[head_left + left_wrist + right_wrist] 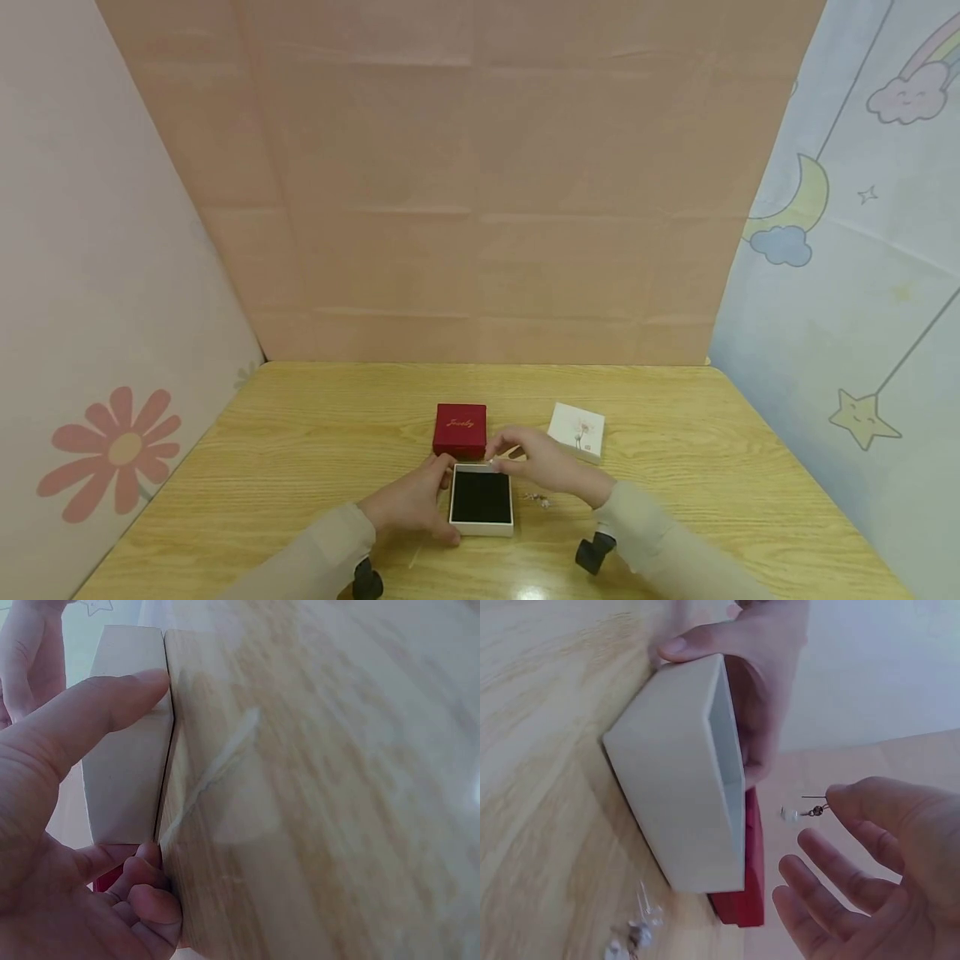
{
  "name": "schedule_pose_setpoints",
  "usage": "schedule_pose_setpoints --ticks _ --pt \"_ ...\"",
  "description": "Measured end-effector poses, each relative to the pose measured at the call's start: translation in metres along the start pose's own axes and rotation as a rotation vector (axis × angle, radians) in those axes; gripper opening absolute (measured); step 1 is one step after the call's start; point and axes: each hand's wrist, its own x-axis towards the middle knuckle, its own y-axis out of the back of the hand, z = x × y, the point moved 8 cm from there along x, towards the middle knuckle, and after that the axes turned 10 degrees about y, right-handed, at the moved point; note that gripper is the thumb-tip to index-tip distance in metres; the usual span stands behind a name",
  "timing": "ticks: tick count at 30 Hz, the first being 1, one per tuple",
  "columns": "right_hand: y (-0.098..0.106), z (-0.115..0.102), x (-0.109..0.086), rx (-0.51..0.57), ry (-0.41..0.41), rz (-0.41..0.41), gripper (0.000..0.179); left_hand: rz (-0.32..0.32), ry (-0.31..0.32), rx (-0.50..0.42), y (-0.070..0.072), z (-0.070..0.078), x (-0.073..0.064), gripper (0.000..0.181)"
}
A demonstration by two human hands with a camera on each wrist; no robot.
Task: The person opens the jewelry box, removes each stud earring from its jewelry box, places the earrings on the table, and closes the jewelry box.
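A small white box [483, 529] with a black lining stands in front of me without its lid. My left hand [414, 498] holds it by the left side, the thumb against the near wall and the fingers curled at the far corner. Over the far right corner of the box is my right hand [547, 462]. Between thumb and index finger it pinches an earring [817, 811] with a thin post and a pale bead dangling from it. Another small beaded earring [537, 499] lies on the table to the right of the box.
Behind the white box sits a red jewelry box [460, 429] with gold lettering. A white lid [577, 429] with a flower print lies behind the right hand. One thin pale strip [217, 769] lies on the wooden table beside the left hand.
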Motion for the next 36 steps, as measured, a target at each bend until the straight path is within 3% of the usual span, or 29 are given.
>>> schedule_pose_setpoints --ticks 8,14,23,28,36 --pt "0.027 0.004 -0.028 -0.033 -0.013 0.049 0.016 0.0 0.007 0.001 0.001 0.001 -0.001 0.082" --pt "0.036 0.013 -0.049 -0.057 -0.026 0.051 0.016 -0.001 0.012 0.009 0.001 0.001 -0.002 0.081" --pt "0.029 0.029 -0.069 -0.005 -0.113 -0.011 0.01 0.007 0.009 0.007 0.001 0.0 -0.002 0.08" --pt "0.022 0.035 -0.072 0.039 -0.092 -0.029 0.006 0.003 0.01 0.006 0.002 0.0 -0.001 0.081" --pt "0.015 0.04 -0.073 0.003 -0.06 -0.046 0.004 0.002 0.012 0.005 0.001 -0.001 0.0 0.082"
